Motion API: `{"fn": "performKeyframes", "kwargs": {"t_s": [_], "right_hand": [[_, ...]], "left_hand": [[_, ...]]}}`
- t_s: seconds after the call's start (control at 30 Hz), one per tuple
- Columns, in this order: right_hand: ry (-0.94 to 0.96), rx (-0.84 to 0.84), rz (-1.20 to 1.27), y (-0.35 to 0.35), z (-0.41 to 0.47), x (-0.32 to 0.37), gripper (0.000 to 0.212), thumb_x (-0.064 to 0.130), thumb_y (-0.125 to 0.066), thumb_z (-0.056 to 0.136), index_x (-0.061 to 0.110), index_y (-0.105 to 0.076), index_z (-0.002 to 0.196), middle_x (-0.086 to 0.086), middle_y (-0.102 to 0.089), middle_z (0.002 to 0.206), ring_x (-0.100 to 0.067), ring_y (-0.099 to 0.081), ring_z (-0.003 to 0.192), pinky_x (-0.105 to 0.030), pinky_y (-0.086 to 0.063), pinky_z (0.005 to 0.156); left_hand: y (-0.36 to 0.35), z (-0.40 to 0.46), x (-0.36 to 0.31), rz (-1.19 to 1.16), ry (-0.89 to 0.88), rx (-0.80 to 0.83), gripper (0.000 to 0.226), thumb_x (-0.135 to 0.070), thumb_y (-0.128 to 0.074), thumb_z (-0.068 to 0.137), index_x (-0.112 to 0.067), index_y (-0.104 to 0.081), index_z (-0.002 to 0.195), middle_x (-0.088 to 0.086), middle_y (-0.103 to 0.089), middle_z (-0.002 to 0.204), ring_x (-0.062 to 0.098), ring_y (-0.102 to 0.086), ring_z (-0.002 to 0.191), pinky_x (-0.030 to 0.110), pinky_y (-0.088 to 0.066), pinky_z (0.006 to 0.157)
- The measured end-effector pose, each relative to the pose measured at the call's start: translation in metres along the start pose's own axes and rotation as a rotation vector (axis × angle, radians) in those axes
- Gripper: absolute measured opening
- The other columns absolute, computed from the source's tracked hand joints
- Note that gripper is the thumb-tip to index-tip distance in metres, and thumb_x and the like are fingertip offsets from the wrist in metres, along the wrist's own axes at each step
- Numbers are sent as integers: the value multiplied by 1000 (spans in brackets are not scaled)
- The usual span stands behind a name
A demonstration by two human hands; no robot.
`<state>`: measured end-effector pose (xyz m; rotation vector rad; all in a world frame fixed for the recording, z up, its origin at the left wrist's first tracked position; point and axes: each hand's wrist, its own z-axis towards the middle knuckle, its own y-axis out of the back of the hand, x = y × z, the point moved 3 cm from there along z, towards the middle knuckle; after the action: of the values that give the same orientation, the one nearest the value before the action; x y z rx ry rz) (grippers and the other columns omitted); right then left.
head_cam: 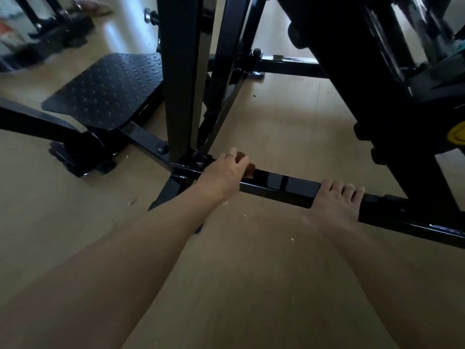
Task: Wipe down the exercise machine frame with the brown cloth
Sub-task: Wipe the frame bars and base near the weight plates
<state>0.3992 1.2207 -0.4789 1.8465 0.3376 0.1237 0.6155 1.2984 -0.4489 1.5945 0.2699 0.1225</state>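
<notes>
head view: left grip (226, 170) clutched brown cloth (247, 167) on frame bar (279, 183); right grip (337, 197) curled round the bar; cloth risked snagging on the bolt (200, 159).

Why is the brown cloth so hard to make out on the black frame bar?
Head view: dim, backlit room; the left hand covers most of the brown cloth; window glare streaks the glossy black square frame bar; wide-angle distortion bends the uprights; top-left corner is blurred.

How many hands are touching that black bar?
2. The left hand presses a brown cloth onto the bar near the joint; the right hand grips it farther right.
</notes>
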Motion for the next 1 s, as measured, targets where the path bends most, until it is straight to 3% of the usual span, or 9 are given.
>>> {"fn": "performKeyframes", "kwargs": {"t_s": [0.13,0.2,0.3,0.37,0.5,0.63,0.77,0.9,1.0], "right_hand": [[-14,-29,29,-2,5,-1,73,43,-60,92,10,-28,149,-17,-33,156,-42,-24,148,-57,-4,126],[-4,-36,33,-4,5,-1,69,41,-59,92,10,-29,146,-17,-35,154,-43,-25,147,-57,-4,126],[15,-39,37,-8,7,-4,67,37,-59,92,9,-30,145,-18,-36,152,-43,-26,146,-58,-4,126],[18,-44,38,-9,9,-3,69,37,-59,91,9,-29,146,-19,-35,153,-43,-25,147,-59,-3,126],[27,-53,27,-12,8,-4,69,38,-58,91,8,-28,146,-19,-35,153,-44,-25,146,-60,-4,125],[54,-67,61,-11,8,-6,65,36,-57,90,11,-31,143,-16,-38,150,-43,-28,144,-60,-4,125],[55,-81,83,-9,9,-6,62,39,-55,92,12,-33,143,-15,-41,149,-41,-30,144,-59,-5,126],[53,-88,67,-15,10,-8,68,40,-54,91,13,-29,147,-14,-38,152,-41,-28,146,-58,-4,126],[45,-99,55,-13,12,-7,65,38,-51,92,11,-32,148,-15,-40,152,-41,-29,146,-58,-4,126]], "left_hand": [[-8,-13,-35,23,-126,49,70,-13,-72,90,-25,-35,148,13,-28,153,33,-46,129,48,-51,104],[-9,-13,-34,176,-190,18,86,-17,-84,78,-24,-34,148,13,-31,153,33,-46,130,47,-51,102],[14,-8,-3,391,-135,-119,61,-24,-74,89,-19,-45,143,16,-40,146,35,-48,127,46,-50,102],[31,-8,24,460,-39,-205,60,-22,-75,88,-18,-48,141,17,-40,144,34,-49,125,44,-52,99],[18,-18,34,554,-35,-106,61,-17,-73,89,-19,-45,144,17,-38,148,32,-48,128,41,-48,106],[6,-21,29,399,155,-56,61,-15,-75,88,-20,-40,138,19,-34,147,32,-52,119,42,-56,92],[2,-23,35,178,209,5,72,-14,-76,86,-28,-31,141,11,-17,151,32,-50,118,43,-58,88],[6,-35,29,-47,120,104,29,-20,-49,101,-38,-47,124,5,-44,130,21,-56,92,38,-52,79],[30,-46,22,-172,105,-100,29,-25,-44,102,-38,-46,128,1,-46,126,21,-60,92,40,-57,84]]}}
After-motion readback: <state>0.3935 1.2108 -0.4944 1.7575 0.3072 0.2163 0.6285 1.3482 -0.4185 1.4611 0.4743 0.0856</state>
